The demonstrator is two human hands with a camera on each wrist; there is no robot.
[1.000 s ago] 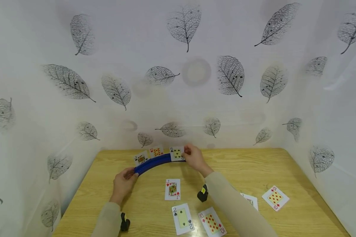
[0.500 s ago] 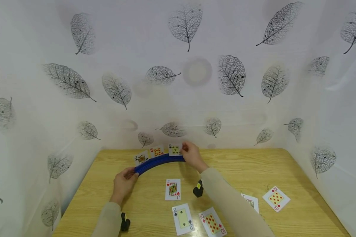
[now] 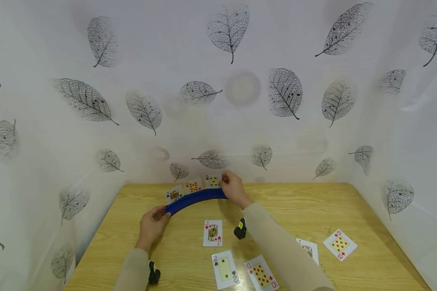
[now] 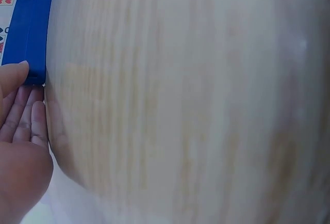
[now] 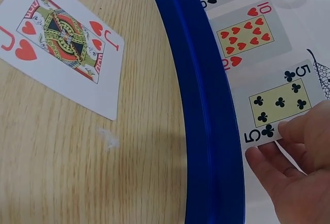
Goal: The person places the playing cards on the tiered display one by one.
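My left hand [image 3: 153,226] grips the left end of a curved blue card holder [image 3: 193,198], thumb on its top face in the left wrist view. A black-suited jack [image 3: 174,195] and a ten of hearts [image 5: 246,36] stand in the holder. My right hand [image 3: 234,188] pinches the lower right corner of a five of clubs [image 5: 280,102] between thumb and fingers. That card stands at the holder's far side, to the right of the ten, its lower edge right along the blue rim. A jack of hearts [image 3: 213,233] lies face up in front of the holder.
A two of spades [image 3: 224,269], a ten of diamonds [image 3: 261,273] and an eight of diamonds [image 3: 340,245] lie on the wooden table [image 3: 378,258]. Another card [image 3: 311,248] is partly hidden by the right sleeve. A leaf-print curtain [image 3: 240,133] hangs behind and at both sides.
My right hand has shifted slightly left and back with the five of clubs, bringing it closer to the ten of hearts and behind the holder's rim. The left hand has stayed in place.
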